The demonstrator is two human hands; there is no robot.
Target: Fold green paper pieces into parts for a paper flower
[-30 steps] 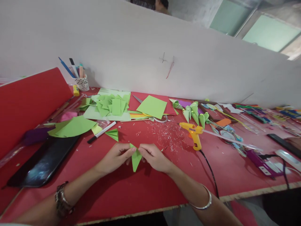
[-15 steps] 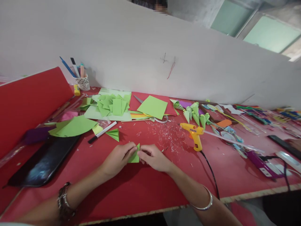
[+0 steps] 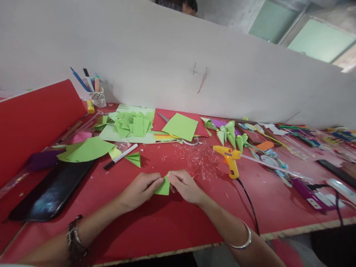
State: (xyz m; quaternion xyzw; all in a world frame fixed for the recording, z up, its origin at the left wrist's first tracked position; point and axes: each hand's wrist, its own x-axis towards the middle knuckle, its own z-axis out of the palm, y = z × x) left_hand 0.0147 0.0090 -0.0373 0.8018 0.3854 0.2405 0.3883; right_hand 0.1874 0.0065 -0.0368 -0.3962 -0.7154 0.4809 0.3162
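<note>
A small piece of green paper (image 3: 163,188) is held between both hands, low over the near middle of the red table. My left hand (image 3: 141,190) grips its left side, thumb on top. Fingers of my right hand (image 3: 183,184) pinch it at the upper right edge, hiding that corner. Just beyond my left hand lies a pleated green paper fan (image 3: 134,159), beside a white marker with a black cap (image 3: 121,156). Further back are a heap of small green paper pieces (image 3: 133,124) and a larger green square (image 3: 181,126).
A yellow glue gun (image 3: 230,160) lies right of my hands, its black cord running to the near edge. Green paper cones (image 3: 229,134) rest behind it. A black phone-like slab (image 3: 52,193) is at left, and a purple power strip (image 3: 311,196) at right. A white partition (image 3: 139,55) stands behind.
The green paper has shifted slightly right and nearer me. My right fingers now pinch higher on its edge, and the left thumb has moved across it.
</note>
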